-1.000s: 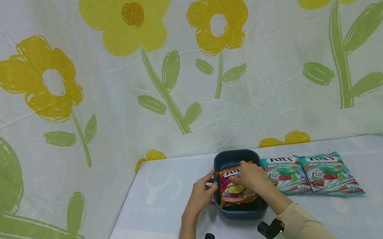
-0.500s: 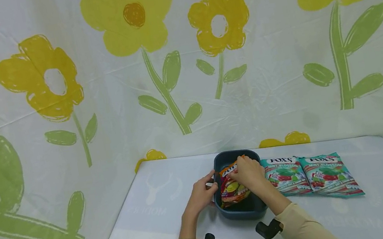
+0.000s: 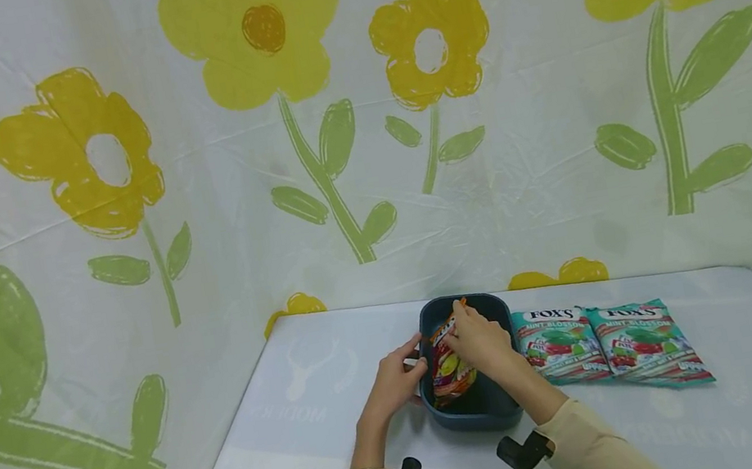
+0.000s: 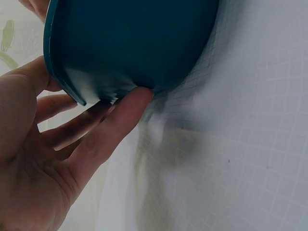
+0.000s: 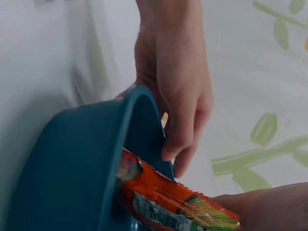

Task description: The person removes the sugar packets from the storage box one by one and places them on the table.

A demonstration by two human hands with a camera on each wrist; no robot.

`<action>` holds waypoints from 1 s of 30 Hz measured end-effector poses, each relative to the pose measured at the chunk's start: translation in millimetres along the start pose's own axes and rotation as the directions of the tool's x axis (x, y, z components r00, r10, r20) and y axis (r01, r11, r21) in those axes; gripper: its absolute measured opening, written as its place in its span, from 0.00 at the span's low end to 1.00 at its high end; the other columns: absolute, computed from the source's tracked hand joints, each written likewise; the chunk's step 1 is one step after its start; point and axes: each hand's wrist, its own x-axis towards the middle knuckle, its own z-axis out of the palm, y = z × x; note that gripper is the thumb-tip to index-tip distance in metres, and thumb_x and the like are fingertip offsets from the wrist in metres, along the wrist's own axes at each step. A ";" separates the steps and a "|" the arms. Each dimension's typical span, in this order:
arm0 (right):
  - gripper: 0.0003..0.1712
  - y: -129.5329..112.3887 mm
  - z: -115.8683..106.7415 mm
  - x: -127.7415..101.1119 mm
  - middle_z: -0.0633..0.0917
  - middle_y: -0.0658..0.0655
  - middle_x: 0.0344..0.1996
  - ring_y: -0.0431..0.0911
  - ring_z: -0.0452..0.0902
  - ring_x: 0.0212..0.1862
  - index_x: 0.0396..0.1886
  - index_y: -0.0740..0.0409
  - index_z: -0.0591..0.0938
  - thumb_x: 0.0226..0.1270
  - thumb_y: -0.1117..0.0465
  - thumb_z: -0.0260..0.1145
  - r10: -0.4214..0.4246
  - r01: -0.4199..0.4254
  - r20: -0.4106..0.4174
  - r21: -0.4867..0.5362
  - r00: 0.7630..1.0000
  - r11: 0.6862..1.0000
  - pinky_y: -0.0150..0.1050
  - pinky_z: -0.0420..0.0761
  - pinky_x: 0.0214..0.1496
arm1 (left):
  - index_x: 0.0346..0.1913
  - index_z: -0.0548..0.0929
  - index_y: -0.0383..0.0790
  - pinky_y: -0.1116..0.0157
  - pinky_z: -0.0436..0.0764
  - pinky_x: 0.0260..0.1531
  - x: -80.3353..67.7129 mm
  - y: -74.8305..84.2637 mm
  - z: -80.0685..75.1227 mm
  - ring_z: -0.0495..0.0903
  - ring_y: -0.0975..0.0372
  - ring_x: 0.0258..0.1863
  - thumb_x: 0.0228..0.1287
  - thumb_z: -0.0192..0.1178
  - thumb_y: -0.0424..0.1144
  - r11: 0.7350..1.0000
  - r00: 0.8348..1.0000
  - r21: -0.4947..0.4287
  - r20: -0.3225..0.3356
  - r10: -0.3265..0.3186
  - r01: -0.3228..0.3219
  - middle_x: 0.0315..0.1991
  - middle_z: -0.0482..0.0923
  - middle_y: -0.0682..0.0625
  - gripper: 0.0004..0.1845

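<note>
A dark teal plastic tub (image 3: 478,410) sits on the white table. My left hand (image 3: 395,381) grips its left rim (image 5: 144,120), thumb inside and fingers (image 4: 113,127) under the outer wall (image 4: 134,43). My right hand (image 3: 479,342) pinches the top of an orange Fox's fruit candy bag (image 3: 448,365) and stands it on edge against the tub's left inner wall (image 5: 62,173). In the right wrist view the orange bag (image 5: 168,199) lies along that wall below the left hand's thumb (image 5: 180,130).
Two teal Fox's mint candy bags (image 3: 562,344) (image 3: 652,344) lie flat side by side right of the tub. A flower-print cloth (image 3: 332,150) hangs behind and beside the table. The table's left edge (image 3: 231,441) runs close to the left hand.
The right hand has turned the orange bag from lying flat over the tub to standing on edge and moved it leftwards to the tub's left wall. The left hand stayed on the rim.
</note>
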 end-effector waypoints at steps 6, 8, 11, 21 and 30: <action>0.42 -3.3 4.8 -1.9 0.68 0.70 0.69 0.66 0.70 0.65 0.74 0.67 0.60 0.67 0.53 0.66 -0.020 0.021 -0.021 0.052 1.000 0.998 0.66 0.74 0.63 | 0.73 0.66 0.40 0.63 0.86 0.16 -1.6 -1.5 0.8 0.86 0.55 0.40 0.70 0.53 0.38 1.000 1.000 0.001 0.010 -0.006 0.006 0.53 0.78 0.37 0.29; 0.45 -4.0 5.3 -0.9 0.68 0.72 0.68 0.67 0.68 0.66 0.73 0.69 0.60 0.64 0.53 0.69 -0.033 0.035 -0.027 0.080 0.999 0.996 0.67 0.72 0.65 | 0.73 0.66 0.40 0.63 0.86 0.17 -2.1 -1.1 0.7 0.86 0.56 0.39 0.70 0.53 0.38 1.000 1.000 0.000 0.011 -0.009 0.009 0.53 0.78 0.38 0.29; 0.47 -4.3 5.5 0.8 0.69 0.73 0.67 0.67 0.68 0.66 0.72 0.70 0.62 0.61 0.52 0.72 -0.054 0.059 -0.043 0.131 0.998 0.990 0.69 0.69 0.66 | 0.73 0.66 0.41 0.63 0.86 0.17 -1.8 0.1 0.2 0.85 0.56 0.38 0.70 0.53 0.38 1.000 1.000 0.002 0.013 -0.017 0.016 0.53 0.77 0.38 0.29; 0.45 -4.1 1.9 4.1 0.70 0.70 0.68 0.67 0.69 0.66 0.73 0.66 0.62 0.63 0.52 0.70 -0.069 0.068 -0.003 0.205 0.998 0.976 0.71 0.66 0.66 | 0.73 0.66 0.42 0.63 0.86 0.19 -0.4 3.7 -1.4 0.85 0.51 0.41 0.71 0.54 0.39 1.000 1.000 0.007 0.011 -0.023 0.023 0.54 0.77 0.37 0.29; 0.47 2.7 4.1 5.7 0.78 0.71 0.59 0.63 0.79 0.54 0.75 0.62 0.59 0.62 0.52 0.70 -0.033 0.017 0.050 0.288 0.998 0.958 0.59 0.84 0.52 | 0.73 0.66 0.42 0.64 0.86 0.18 -0.5 1.5 -1.8 0.85 0.58 0.38 0.70 0.54 0.38 1.000 1.000 0.020 0.011 -0.012 0.012 0.53 0.78 0.38 0.29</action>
